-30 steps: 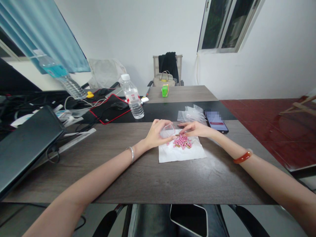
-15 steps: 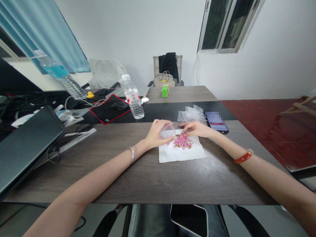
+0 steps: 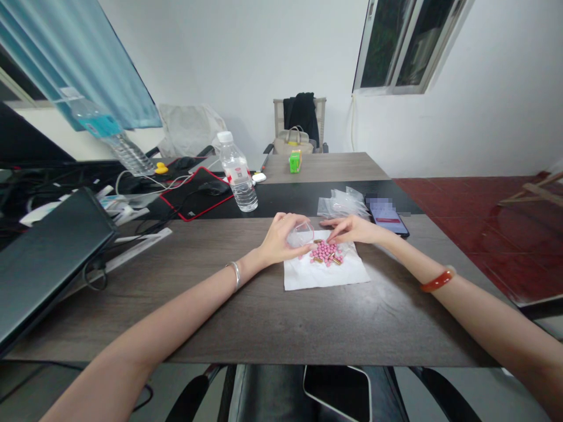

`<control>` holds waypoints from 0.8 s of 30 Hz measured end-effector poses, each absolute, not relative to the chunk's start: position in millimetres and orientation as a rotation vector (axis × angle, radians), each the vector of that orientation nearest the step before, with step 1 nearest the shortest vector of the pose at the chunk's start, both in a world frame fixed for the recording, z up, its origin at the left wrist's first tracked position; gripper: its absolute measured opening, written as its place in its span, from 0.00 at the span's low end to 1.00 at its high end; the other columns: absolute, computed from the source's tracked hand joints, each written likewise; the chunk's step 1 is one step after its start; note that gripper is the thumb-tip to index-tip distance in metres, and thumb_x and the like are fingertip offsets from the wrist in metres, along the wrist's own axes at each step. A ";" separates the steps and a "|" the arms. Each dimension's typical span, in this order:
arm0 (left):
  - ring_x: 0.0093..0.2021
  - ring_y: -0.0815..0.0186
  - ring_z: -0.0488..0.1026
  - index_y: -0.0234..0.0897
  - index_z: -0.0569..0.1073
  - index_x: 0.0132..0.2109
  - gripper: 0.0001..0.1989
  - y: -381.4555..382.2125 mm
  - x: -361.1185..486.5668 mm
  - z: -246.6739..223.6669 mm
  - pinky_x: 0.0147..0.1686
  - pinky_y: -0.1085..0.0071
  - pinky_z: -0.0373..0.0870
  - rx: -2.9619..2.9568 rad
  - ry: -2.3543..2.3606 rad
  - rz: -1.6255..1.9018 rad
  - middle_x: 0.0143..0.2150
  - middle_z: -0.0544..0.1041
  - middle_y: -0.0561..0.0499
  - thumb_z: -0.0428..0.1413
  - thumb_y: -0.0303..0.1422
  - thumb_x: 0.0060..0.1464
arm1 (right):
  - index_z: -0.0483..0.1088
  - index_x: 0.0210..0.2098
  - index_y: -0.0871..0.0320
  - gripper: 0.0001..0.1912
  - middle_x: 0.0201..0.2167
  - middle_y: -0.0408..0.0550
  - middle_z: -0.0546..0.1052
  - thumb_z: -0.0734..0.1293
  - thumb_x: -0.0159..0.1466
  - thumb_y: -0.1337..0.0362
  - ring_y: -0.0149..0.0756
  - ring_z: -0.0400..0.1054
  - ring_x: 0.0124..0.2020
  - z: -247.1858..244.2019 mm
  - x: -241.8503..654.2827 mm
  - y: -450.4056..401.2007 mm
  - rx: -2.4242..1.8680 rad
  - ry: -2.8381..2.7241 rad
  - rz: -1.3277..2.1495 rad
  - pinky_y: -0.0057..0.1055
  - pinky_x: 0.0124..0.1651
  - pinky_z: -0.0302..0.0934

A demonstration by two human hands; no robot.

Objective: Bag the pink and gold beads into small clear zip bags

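Observation:
A small clear plastic bag (image 3: 299, 235) with a reddish line at its mouth is held by my left hand (image 3: 284, 237), thumb below and fingers above. Close to its right is a heap of small round pink pills (image 3: 325, 252), mixed with several brown-gold capsules (image 3: 336, 261). The heap lies on a white paper sheet (image 3: 308, 279). My right hand (image 3: 349, 228) reaches to the heap's upper edge, thumb and fingertips nearly together. Whatever is between those fingertips is too small to make out.
Behind my right hand lie clear plastic bags (image 3: 343, 202) and a phone (image 3: 387, 217). A water bottle (image 3: 240, 176) stands beyond my left hand, beside a black mouse pad (image 3: 193, 199). A dark laptop (image 3: 57, 258) and cables occupy the left. A green box (image 3: 294, 162) stands farther back.
My right hand's fingertips have shifted slightly at the heap's upper edge. My left hand keeps its hold on the plastic bag, about where it was.

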State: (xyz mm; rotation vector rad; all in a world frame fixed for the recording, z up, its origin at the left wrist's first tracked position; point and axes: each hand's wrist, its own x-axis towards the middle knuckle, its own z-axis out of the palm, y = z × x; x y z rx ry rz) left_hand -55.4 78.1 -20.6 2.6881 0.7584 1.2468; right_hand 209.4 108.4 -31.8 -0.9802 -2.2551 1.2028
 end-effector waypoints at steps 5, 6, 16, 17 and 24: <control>0.38 0.62 0.75 0.39 0.66 0.47 0.24 77.5 -55.0 -20.1 0.43 0.62 0.61 2.682 0.778 1.237 0.41 0.78 0.48 0.55 0.52 0.53 | 0.81 0.33 0.50 0.07 0.56 0.49 0.73 0.73 0.55 0.59 0.47 0.59 0.64 -29.0 207.5 105.9 -0.974 -2.237 1.202 0.43 0.65 0.53; 0.38 0.62 0.75 0.39 0.66 0.47 0.24 77.6 -55.0 -20.2 0.43 0.62 0.61 2.683 0.773 1.241 0.41 0.78 0.48 0.55 0.52 0.53 | 0.81 0.33 0.50 0.06 0.56 0.49 0.73 0.73 0.54 0.59 0.47 0.59 0.63 -28.8 207.2 105.3 -0.977 -2.227 1.198 0.43 0.65 0.53; 0.37 0.62 0.74 0.38 0.67 0.46 0.24 78.0 -54.5 -19.3 0.43 0.62 0.61 2.665 0.803 1.202 0.39 0.78 0.50 0.55 0.53 0.52 | 0.77 0.26 0.52 0.05 0.39 0.46 0.79 0.74 0.52 0.58 0.39 0.72 0.44 -18.7 180.1 88.8 -0.959 -1.589 1.072 0.43 0.52 0.64; 0.37 0.62 0.74 0.38 0.67 0.46 0.24 78.1 -54.2 -19.2 0.43 0.62 0.61 2.669 0.797 1.200 0.40 0.78 0.50 0.55 0.53 0.52 | 0.77 0.26 0.51 0.05 0.37 0.45 0.79 0.74 0.53 0.58 0.38 0.72 0.42 -15.1 174.2 83.7 -0.931 -1.536 0.961 0.42 0.51 0.64; 0.38 0.61 0.74 0.38 0.67 0.46 0.25 79.0 -52.1 -21.5 0.42 0.61 0.61 2.687 0.772 1.191 0.41 0.78 0.49 0.56 0.54 0.52 | 0.78 0.29 0.51 0.01 0.32 0.44 0.76 0.72 0.58 0.62 0.37 0.70 0.39 -3.1 143.0 51.8 -0.784 -1.677 0.472 0.41 0.47 0.64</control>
